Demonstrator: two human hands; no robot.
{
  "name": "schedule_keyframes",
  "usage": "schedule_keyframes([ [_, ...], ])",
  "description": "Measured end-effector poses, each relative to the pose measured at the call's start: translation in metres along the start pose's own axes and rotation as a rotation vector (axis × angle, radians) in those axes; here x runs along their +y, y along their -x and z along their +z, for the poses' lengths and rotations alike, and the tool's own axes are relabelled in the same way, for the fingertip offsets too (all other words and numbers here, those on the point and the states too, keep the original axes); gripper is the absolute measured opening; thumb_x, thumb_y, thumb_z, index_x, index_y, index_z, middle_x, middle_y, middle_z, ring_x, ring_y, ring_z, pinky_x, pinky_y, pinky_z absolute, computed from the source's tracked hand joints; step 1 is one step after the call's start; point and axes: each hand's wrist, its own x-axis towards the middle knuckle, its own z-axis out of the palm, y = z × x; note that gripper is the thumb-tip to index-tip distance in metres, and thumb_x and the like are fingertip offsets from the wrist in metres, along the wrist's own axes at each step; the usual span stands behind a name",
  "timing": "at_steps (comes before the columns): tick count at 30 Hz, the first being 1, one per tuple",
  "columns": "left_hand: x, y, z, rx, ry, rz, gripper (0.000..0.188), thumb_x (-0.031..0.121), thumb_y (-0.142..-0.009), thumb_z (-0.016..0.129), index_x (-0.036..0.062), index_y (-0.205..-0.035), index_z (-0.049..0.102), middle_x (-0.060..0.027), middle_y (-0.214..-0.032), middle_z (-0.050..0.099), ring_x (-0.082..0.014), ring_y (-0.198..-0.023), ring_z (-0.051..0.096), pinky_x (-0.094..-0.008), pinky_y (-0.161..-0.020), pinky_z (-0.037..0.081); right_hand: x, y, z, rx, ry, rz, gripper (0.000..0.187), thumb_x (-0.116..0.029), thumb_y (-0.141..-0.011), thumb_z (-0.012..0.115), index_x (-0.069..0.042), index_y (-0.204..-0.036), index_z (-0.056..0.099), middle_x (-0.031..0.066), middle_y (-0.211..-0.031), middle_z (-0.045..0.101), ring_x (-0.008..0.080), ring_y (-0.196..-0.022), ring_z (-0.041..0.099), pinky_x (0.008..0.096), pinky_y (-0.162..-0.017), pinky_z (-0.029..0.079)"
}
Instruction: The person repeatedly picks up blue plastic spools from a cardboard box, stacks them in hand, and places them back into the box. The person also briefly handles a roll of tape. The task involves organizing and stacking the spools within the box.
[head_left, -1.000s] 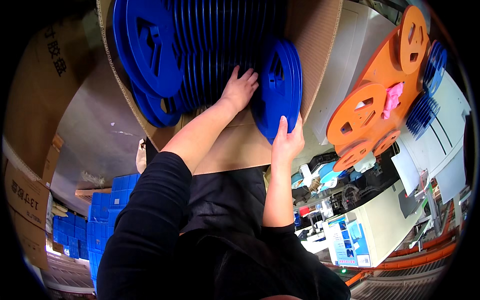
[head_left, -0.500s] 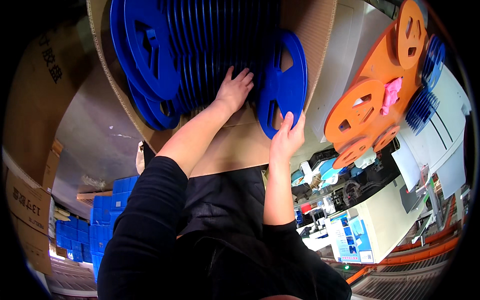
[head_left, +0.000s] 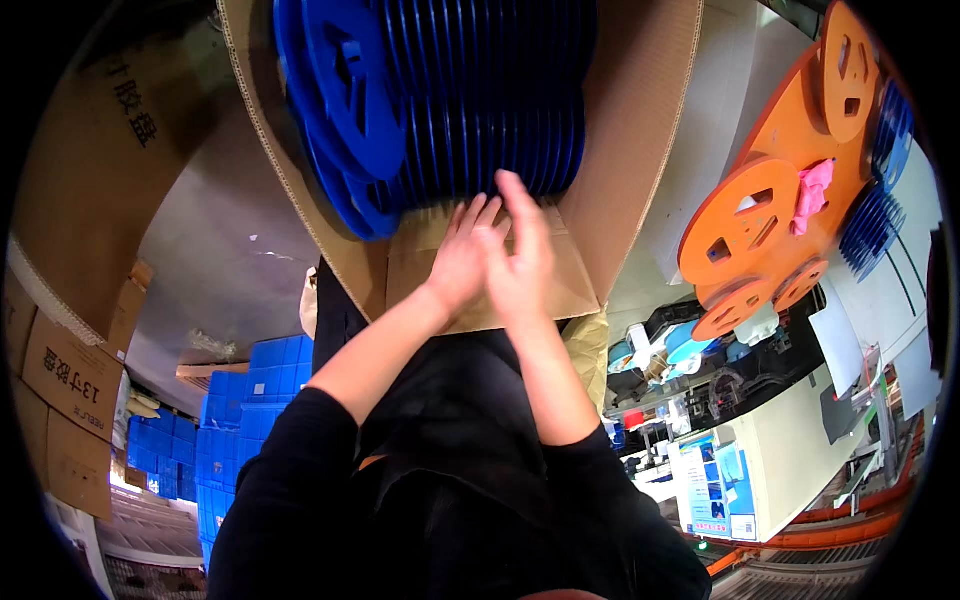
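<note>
The left forearm [head_left: 385, 350] and right forearm [head_left: 553, 385] slant inward. The left hand [head_left: 461, 255] and blurred right hand [head_left: 522, 265] overlap in view, fingers [head_left: 512, 192] extended.

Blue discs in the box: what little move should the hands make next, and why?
Maybe reach the left hand to the leftmost blue discs and straighten them. They seem to slant, one broad face showing, while the row of discs beside them stands edge-on. Neither that hand nor the right hand seems to hold anything.
</note>
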Motion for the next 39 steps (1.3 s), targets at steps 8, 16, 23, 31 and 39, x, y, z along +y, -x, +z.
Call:
schedule_keyframes([
  [8,0.002,0.091,-0.019,0.008,-0.117,-0.018,0.048,0.025,-0.084,0.06,0.0068,-0.127,0.051,-0.0168,-0.141,0.039,-0.0335,-0.133,0.033,-0.0461,-0.11,0.026,-0.1,-0.037,0.087,-0.115,0.031,-0.273,0.093,-0.036,-0.072,0.077,-0.007,-0.146,0.029,0.0181,-0.147,0.031,0.0439,-0.134,0.029,0.05,-0.107,0.028],
  [16,0.005,0.098,-0.047,0.001,0.259,-0.241,0.037,0.017,-0.08,0.061,0.0005,-0.113,0.057,-0.0199,-0.114,0.056,-0.0371,-0.114,0.049,-0.0441,-0.097,0.039,-0.065,-0.069,0.099,0.219,0.205,-0.594,0.084,0.001,-0.061,0.076,-0.01,-0.138,0.041,0.0122,-0.12,0.047,0.0329,-0.109,0.047,0.0405,-0.093,0.042],
  [23,-0.004,0.107,-0.05,0.017,0.073,-0.161,0.043,0.015,-0.08,0.064,0.0053,-0.12,0.054,-0.0166,-0.128,0.05,-0.0336,-0.119,0.048,-0.0427,-0.103,0.038,-0.062,-0.096,0.102,0.1,-0.125,-0.139,0.059,-0.01,-0.07,0.075,-0.004,-0.124,0.052,0.0132,-0.109,0.057,0.0263,-0.094,0.06,0.0342,-0.082,0.05],
  [31,-0.007,0.115,-0.052,-0.007,0.139,-0.24,0.042,0.016,-0.079,0.065,0.0047,-0.118,0.054,-0.015,-0.125,0.052,-0.0332,-0.114,0.05,-0.0413,-0.099,0.041,-0.085,-0.074,0.101,-0.058,-0.21,0.154,0.047,-0.018,-0.072,0.078,-0.004,-0.109,0.052,0.0085,-0.091,0.061,0.0138,-0.073,0.06,0.028,-0.065,0.05],
  [39,-0.003,0.122,-0.057,-0.081,0.193,-0.283,0.04,0.017,-0.081,0.063,0.0029,-0.117,0.053,-0.0144,-0.12,0.055,-0.0329,-0.108,0.053,-0.0409,-0.093,0.044,-0.046,-0.026,0.122,-0.185,-0.115,0.219,0.064,-0.035,-0.072,0.078,0.003,-0.119,0.054,0.0199,-0.112,0.063,0.0325,-0.1,0.063,0.0375,-0.085,0.05],
])
